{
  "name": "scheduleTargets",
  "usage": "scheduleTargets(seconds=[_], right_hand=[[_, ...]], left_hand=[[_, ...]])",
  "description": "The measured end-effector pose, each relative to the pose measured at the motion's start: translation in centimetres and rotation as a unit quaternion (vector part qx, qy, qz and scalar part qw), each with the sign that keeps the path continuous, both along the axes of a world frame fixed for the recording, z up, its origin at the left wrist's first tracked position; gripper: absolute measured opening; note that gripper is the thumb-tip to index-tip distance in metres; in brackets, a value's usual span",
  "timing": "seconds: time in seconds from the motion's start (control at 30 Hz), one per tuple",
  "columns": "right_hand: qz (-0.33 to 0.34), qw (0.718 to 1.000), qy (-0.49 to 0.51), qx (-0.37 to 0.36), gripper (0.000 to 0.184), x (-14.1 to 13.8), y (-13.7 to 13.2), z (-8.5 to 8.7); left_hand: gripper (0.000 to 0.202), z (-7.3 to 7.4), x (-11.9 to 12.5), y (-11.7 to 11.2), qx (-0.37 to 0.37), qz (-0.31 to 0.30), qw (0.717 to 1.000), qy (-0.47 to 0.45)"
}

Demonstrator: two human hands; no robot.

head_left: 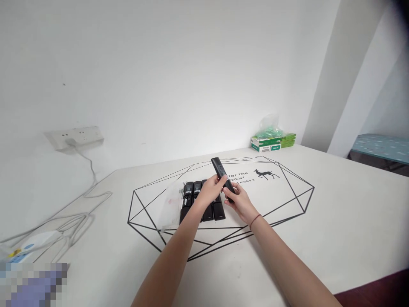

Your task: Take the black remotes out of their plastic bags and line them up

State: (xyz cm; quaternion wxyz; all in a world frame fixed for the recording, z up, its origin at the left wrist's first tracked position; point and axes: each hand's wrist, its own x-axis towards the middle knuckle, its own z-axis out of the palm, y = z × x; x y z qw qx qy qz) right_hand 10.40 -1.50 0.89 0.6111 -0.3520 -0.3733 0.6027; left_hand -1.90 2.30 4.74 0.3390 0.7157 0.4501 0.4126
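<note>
Both of my hands hold one black remote control (217, 165), raised above the table and tilted with its far end up and to the left. My left hand (210, 190) grips its middle, thumb lying across it. My right hand (240, 200) is closed around the near end. Beneath and to the left, several more black remote controls (219, 210) lie side by side in a row, partly covered by my left hand and forearm. A clear plastic bag (171, 204) lies flat against the left side of the row.
White table (345, 204) with printed black lines and a deer. At the back right stand green-and-white boxes (266, 144) with a plastic bag (270, 126) on top. Loose cables (75, 221) run along the left edge from a wall socket (79, 135).
</note>
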Motion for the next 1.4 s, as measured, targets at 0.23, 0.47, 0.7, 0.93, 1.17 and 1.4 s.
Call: scheduleTargets(seconds=[0.23, 0.47, 0.7, 0.93, 1.17, 1.4], right_hand=[[0.053, 0.996, -0.071, -0.018, 0.043, 1.0, -0.1, 0.6], [0.021, 0.993, -0.118, -0.003, 0.038, 1.2, 0.4, 0.2], [0.031, 0.99, -0.14, -0.006, 0.033, 1.3, 0.4, 0.4], [0.049, 0.963, -0.259, -0.058, 0.043, 3.5, 0.8, -0.1], [-0.205, 0.795, -0.566, -0.079, 0.04, 6.7, 2.8, -2.6], [-0.17, 0.74, -0.646, -0.075, 0.04, 7.1, 3.2, -3.4]], left_hand=[[0.042, -1.6, 1.0, -0.1, -0.064, -0.03, 0.99, -0.124], [0.043, -2.1, 0.9, -0.2, -0.086, -0.071, 0.986, -0.123], [0.04, -2.7, 1.2, 0.2, -0.088, -0.056, 0.983, -0.153], [0.041, -2.2, 0.8, 0.6, -0.013, 0.05, 0.981, -0.188], [0.061, -3.2, 1.4, -0.7, -0.075, 0.014, 0.997, -0.02], [0.045, -6.7, 4.5, -3.1, 0.007, 0.027, 0.982, 0.189]])
